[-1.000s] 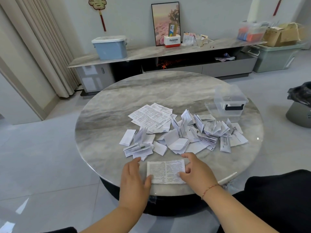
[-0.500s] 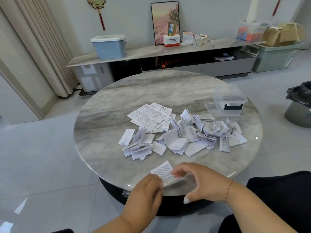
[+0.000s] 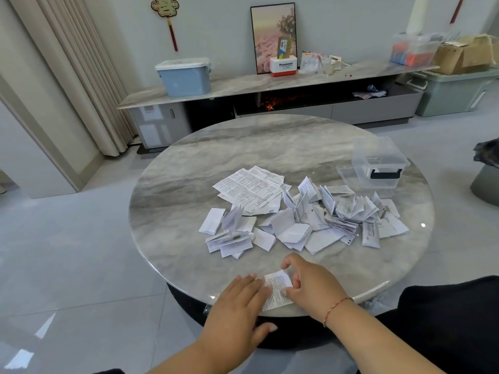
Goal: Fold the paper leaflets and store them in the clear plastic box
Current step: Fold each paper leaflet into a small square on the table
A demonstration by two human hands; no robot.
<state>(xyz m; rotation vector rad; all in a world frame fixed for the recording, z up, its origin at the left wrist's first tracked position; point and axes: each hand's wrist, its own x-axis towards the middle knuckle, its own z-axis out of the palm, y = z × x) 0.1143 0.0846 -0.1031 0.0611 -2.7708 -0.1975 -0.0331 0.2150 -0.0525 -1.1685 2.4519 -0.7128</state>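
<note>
At the near edge of the round marble table (image 3: 189, 190), the left hand (image 3: 237, 311) now lies flat, fingers straight and pressing down on the left part of the leaflet (image 3: 278, 288). Half a second ago this hand was curled and pinching the paper, which stood lifted at an angle; a second ago the sheet lay wider and unfolded under both hands. Now it is a narrow folded strip lying on the tabletop between the hands. The right hand (image 3: 310, 284) has its fingers curled, pinching the leaflet's right edge with thumb and fingertips; a thin red bracelet (image 3: 336, 309) circles that wrist.

Beyond the hands, toward the middle of the table, lies a spread of papers that has not shifted since the earlier frames: on the left a small cluster of folded leaflets (image 3: 229, 233), behind it a few large unfolded sheets (image 3: 249, 188), and to the right a thicker heap of folded leaflets (image 3: 337, 217) reaching toward the right edge. At the far right edge stands the clear plastic box (image 3: 378, 163) with a black handle, its lid (image 3: 351, 175) lying under or beside it; I cannot tell which. The heap lies between the hands and the box.

Off the table, a blue bin (image 3: 185, 76) sits on the long cabinet (image 3: 243, 85) by the wall, left of a framed picture (image 3: 272, 36).
</note>
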